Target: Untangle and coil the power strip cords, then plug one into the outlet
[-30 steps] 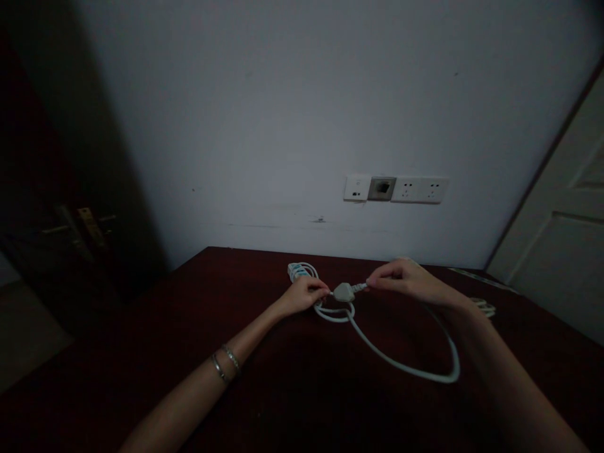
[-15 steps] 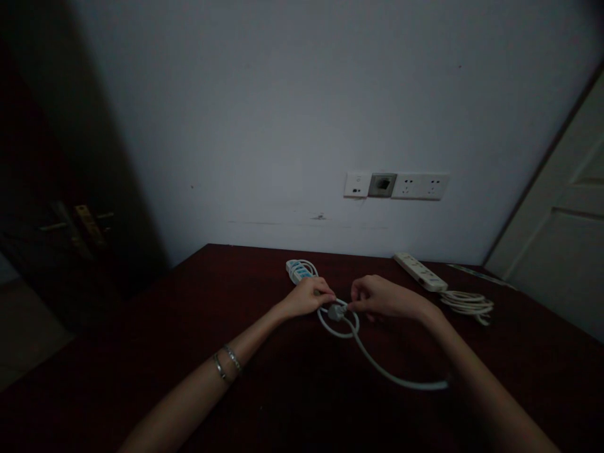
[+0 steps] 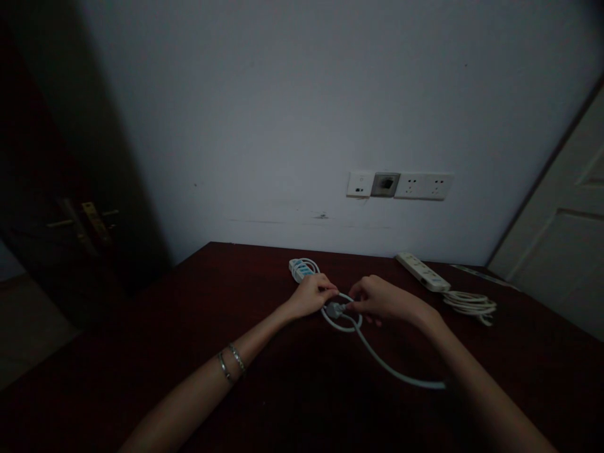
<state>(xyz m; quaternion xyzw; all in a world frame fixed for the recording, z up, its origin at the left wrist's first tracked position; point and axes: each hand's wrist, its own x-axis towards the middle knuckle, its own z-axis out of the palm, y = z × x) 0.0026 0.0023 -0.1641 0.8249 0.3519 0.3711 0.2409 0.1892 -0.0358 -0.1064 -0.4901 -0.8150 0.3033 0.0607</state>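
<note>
On a dark red-brown table [image 3: 236, 314] lies a white power cable [image 3: 387, 368] that runs in a loop toward me. My left hand [image 3: 311, 294] is closed on the coiled part of the cable, next to a blue and white power strip [image 3: 300, 268]. My right hand [image 3: 382, 300] pinches the grey plug [image 3: 333, 309] at the cable's end, inside a small loop. The two hands almost touch. Two bangles [image 3: 230, 363] sit on my left wrist.
A second white power strip [image 3: 421, 270] with its coiled cable [image 3: 469, 303] lies at the back right of the table. Wall sockets [image 3: 401, 185] are set in the white wall behind. A dark door with a brass handle [image 3: 89, 220] stands left, a white door [image 3: 561, 239] right.
My right hand has brought the plug leftward to meet my left hand, tucking it into a small loop of cable. The second power strip, hidden before, has come into sight.
</note>
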